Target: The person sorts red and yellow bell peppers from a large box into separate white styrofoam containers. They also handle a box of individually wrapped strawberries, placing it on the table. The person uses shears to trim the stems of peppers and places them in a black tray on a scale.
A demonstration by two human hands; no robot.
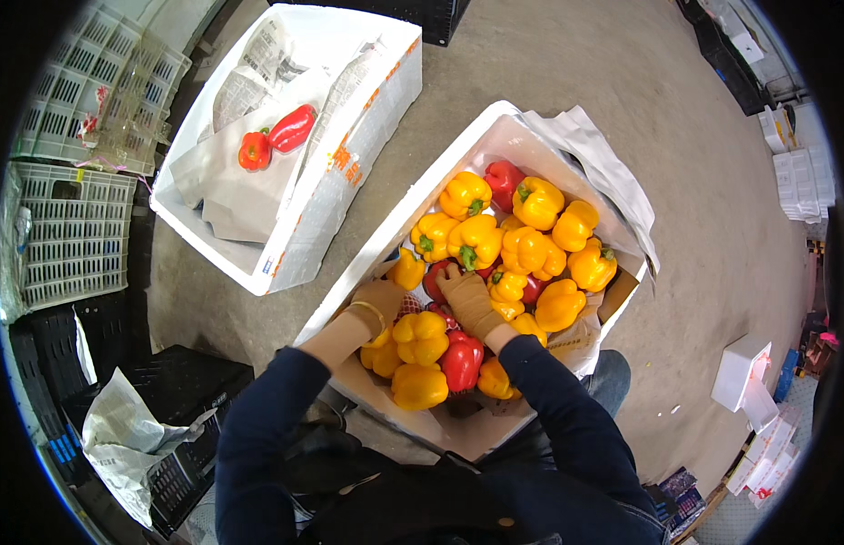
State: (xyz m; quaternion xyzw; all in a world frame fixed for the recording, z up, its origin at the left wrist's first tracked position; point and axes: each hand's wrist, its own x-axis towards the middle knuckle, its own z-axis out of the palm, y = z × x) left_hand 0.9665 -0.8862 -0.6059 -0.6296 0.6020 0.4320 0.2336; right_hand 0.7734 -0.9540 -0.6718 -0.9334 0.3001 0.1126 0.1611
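Before me a white foam box (401, 211) holds many yellow bell peppers (476, 242) and a few red ones. My right hand (468, 300), in a tan glove, reaches into the middle of it, its fingers curled over a red bell pepper (435, 281) partly hidden beneath them. At the box's left wall is my left hand (379, 303), also gloved, right beside a yellow bell pepper (407, 270); its fingertips are hidden. Below and between the hands lie more yellow peppers (422, 338) and a red bell pepper (462, 361). Red foam netting (409, 304) shows near the left hand.
A second foam box (258, 262), lined with paper, stands at upper left with two red peppers (292, 128) inside. White plastic crates (74, 235) line the left side. Crumpled paper (125, 436) lies on a black crate (190, 381). Foam boxes (738, 375) stand far right on the concrete floor (708, 225).
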